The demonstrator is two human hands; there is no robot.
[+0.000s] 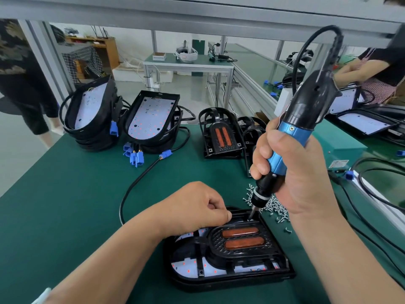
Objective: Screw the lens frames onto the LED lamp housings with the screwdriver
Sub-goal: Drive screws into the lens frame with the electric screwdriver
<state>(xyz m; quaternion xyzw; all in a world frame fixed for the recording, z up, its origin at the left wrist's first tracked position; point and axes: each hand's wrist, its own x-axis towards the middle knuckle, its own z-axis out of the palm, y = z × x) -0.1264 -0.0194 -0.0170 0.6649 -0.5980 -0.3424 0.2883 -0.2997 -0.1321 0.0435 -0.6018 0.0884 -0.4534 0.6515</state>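
One black lens frame (241, 240) with two orange lenses is seated on one black LED lamp housing (230, 279), near-centre on the green mat (65, 194). Its far edge is pinched by the curled fingers of the left hand (192, 209). One blue electric screwdriver (291, 137) is gripped, fingers wrapped, in the right hand (302, 178). One heap of silver screws (276, 208) lies just beside.

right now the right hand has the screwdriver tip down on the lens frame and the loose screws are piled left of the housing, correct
Not quite: the head view shows the loose screws piled right of the housing, beside the right hand. The rest holds: that hand has the screwdriver tip down on the lens frame.
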